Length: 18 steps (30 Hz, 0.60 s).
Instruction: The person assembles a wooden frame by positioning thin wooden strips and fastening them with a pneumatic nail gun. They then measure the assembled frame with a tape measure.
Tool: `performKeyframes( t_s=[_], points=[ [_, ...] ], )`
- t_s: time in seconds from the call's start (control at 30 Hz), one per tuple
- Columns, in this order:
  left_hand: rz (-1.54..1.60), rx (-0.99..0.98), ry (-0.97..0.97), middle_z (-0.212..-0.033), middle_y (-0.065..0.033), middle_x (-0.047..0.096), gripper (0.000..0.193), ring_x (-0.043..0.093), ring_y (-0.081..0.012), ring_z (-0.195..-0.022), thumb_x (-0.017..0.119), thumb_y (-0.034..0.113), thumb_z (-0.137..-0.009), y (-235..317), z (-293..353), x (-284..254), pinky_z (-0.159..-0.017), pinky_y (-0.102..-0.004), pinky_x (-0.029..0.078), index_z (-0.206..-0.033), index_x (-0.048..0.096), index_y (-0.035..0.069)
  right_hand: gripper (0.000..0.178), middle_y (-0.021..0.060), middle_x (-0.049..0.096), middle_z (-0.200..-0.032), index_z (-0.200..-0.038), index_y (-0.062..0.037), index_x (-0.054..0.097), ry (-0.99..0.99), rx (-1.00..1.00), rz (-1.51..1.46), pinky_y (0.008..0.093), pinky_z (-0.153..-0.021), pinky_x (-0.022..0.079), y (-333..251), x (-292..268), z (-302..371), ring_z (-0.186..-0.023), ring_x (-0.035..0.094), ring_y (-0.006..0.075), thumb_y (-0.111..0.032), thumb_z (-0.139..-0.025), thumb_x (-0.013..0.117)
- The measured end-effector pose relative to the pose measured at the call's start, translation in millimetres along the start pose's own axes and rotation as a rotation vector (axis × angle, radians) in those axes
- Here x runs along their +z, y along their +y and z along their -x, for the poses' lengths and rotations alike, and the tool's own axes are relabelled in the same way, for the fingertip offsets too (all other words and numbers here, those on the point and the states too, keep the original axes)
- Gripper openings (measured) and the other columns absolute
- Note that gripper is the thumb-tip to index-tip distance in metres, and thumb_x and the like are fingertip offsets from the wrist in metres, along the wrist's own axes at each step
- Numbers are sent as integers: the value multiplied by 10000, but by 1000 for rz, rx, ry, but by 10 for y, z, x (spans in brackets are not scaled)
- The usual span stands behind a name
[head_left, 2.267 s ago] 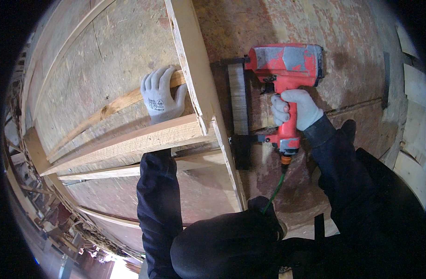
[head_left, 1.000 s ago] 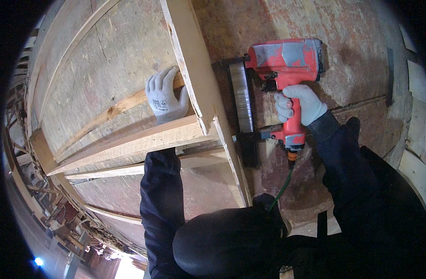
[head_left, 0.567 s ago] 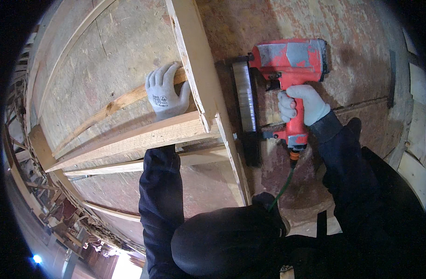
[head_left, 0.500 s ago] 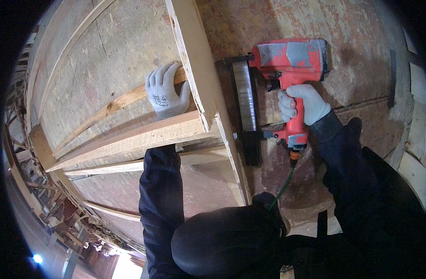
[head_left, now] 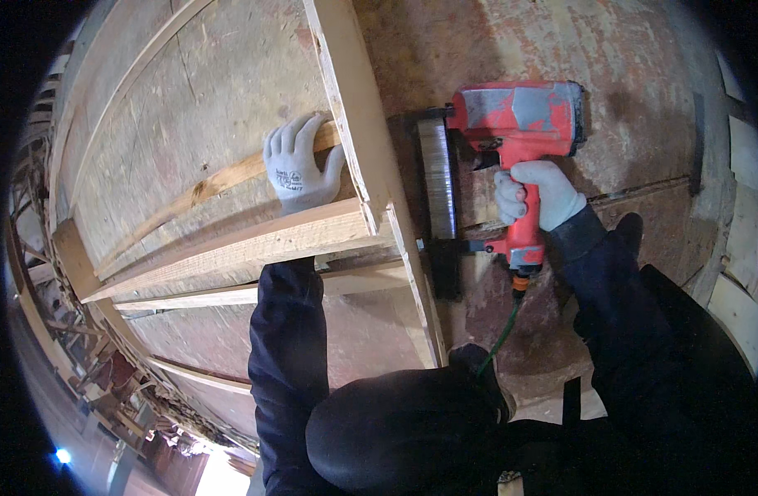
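My left hand [head_left: 303, 169], in a pale grey glove, reaches past a thick pale beam [head_left: 255, 238] and grips a narrow wooden strip [head_left: 217, 183] near its right end. Its fingers lie over the strip, with the thumb apart on the near side. My right hand [head_left: 547, 194], gloved too, is wrapped around the handle of a red and grey air nail gun [head_left: 519, 116]. The gun's nose points left at the outer face of an upright plywood board [head_left: 354, 107]; whether they touch I cannot tell. A silver row of fasteners [head_left: 437, 178] shows in the magazine.
A green air hose [head_left: 501, 335] runs from the handle down toward my knee [head_left: 387, 430]. Another pale slat [head_left: 362, 279] lies below the beam. Worn panels lie beneath the frame. Scrap wood [head_left: 114, 372] is piled at the left, and pale boards [head_left: 738, 273] lie at the far right.
The nail gun and my right hand have come slightly nearer to me. My left hand keeps its place on the strip; the whole view has shifted a little.
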<state>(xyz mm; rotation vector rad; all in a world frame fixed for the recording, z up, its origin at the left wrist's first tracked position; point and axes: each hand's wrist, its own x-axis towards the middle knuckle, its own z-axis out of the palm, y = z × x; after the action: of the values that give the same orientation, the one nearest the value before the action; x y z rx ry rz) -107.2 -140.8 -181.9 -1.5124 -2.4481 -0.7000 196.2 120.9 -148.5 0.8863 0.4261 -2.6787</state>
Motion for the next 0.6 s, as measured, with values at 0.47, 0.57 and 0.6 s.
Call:
performKeyframes(
  t_s=[0.47,0.57,0.6],
  points=[
    [-18,17,11,-1249,-106,657,516,604,-323,-1163,811,260,-756,-48,8,38,-1061,-496,405,-1226,664,104,250,-25,490,-668,-914,-57,541,-53,24,62,374,-676,426,-6,-95,5,-589,491,166,-303,-923,584],
    [-7,26,14,-1253,-105,656,511,597,-320,-1173,807,262,-762,-57,10,40,-1067,-496,400,-1228,665,109,239,-20,492,-671,-878,-66,537,-28,2,86,371,-680,428,-8,-73,15,-589,491,171,-296,-924,584],
    [0,30,16,-1255,-105,655,509,594,-320,-1178,806,264,-764,-57,9,39,-1070,-497,397,-1229,665,110,235,-14,493,-668,-846,-70,534,-19,-2,70,375,-675,436,-5,-62,17,-587,492,179,-282,-935,578]
  ],
)
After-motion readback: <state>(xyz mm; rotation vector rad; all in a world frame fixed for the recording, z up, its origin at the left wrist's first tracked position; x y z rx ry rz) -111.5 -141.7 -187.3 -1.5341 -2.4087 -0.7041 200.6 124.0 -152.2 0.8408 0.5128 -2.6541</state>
